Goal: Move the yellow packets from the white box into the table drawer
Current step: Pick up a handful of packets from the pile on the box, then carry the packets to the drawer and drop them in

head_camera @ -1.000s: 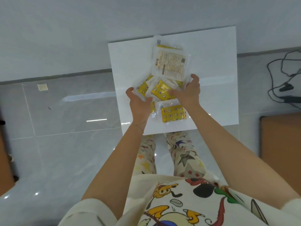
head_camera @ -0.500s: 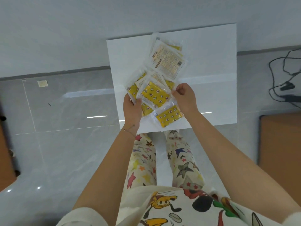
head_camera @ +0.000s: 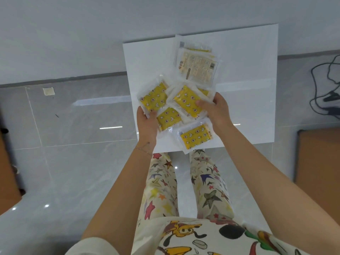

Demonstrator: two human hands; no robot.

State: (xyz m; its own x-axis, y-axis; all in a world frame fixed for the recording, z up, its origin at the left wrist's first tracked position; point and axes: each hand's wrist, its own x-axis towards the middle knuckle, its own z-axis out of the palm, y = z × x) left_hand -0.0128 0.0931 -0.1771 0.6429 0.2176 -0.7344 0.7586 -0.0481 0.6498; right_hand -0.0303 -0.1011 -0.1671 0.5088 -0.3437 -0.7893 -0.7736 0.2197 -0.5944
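Observation:
Several yellow packets in clear wrappers are fanned out between my hands above a white table (head_camera: pixel 248 74). My left hand (head_camera: pixel 147 124) grips the left side of the bunch, under one star-printed yellow packet (head_camera: pixel 153 98). My right hand (head_camera: pixel 214 107) pinches the right side, its thumb on another yellow packet (head_camera: pixel 185 100). A packet (head_camera: pixel 196 138) hangs lowest, near the table's front edge. One packet (head_camera: pixel 196 68) shows its printed beige back at the far end of the bunch. No white box or drawer shows.
The table stands against a pale wall on a glossy grey tiled floor (head_camera: pixel 73 126). Black cables (head_camera: pixel 327 89) lie on the floor at the right. A brown board (head_camera: pixel 320 159) sits at the right edge, and another brown object (head_camera: pixel 7 172) at the left edge.
The bunch of packets has risen off the table toward me and spread wider. Both hands have drawn back toward the table's front edge while holding it.

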